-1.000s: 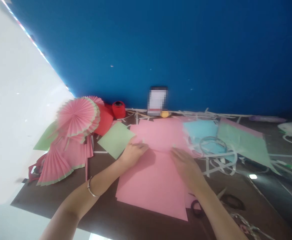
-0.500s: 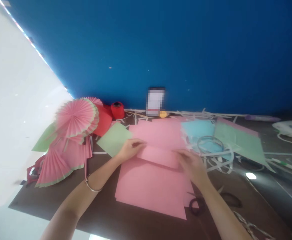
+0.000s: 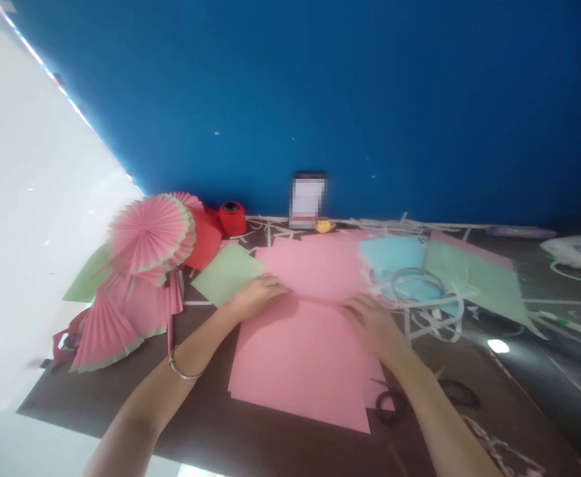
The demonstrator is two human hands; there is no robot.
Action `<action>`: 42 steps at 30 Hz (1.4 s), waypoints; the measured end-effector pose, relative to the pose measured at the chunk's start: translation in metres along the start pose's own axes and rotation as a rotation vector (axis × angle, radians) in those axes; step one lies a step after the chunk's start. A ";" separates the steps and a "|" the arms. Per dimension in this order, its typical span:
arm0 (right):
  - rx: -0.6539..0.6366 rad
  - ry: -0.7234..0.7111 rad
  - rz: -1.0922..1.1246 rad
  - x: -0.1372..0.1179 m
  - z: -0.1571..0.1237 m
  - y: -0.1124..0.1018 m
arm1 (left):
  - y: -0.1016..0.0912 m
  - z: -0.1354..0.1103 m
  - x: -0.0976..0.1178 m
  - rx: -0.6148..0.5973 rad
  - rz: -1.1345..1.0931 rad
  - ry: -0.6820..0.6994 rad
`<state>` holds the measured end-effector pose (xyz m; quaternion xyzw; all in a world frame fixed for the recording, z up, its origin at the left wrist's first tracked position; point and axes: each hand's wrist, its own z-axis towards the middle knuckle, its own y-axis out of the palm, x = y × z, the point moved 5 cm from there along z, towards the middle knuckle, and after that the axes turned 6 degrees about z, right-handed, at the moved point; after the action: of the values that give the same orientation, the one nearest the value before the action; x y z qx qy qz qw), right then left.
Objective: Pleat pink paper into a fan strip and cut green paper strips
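Pink paper point(image 3: 316, 302) is gripped at both sides by my hands, its near edge showing as a thin line between them. My left hand point(image 3: 258, 296) holds the left side with bent fingers, a thin silver bracelet on that wrist. At the right side, my right hand point(image 3: 371, 322) has its fingers curled on the paper; the thumb is mostly hidden. Beneath lie larger pink sheets point(image 3: 303, 371), slightly out of line with each other. Black-handled scissors point(image 3: 388, 407) appear to lie partly under my right forearm.
Pleated pink fans with green edges point(image 3: 146, 232) are piled at the left, near a red roll point(image 3: 232, 218). A green sheet point(image 3: 225, 273), blue paper point(image 3: 394, 253), looped white strips point(image 3: 436, 324) and a white glue gun point(image 3: 576, 252) surround the sheets. A blue partition point(image 3: 344, 99) stands behind.
The pink flap held raised between my hands has tipped until it shows nearly edge-on. Both hands stay in almost the same place, their fingers turned further over the paper.
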<state>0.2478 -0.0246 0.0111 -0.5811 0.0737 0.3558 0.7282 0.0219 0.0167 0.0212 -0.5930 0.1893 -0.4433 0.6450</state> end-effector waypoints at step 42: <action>0.015 0.055 -0.183 -0.021 -0.001 0.014 | 0.003 0.006 -0.004 0.128 -0.291 -0.305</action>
<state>0.2245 -0.0335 0.0101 -0.5894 0.0429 0.2713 0.7597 0.0250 0.0233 0.0189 -0.6323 -0.0266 -0.4478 0.6317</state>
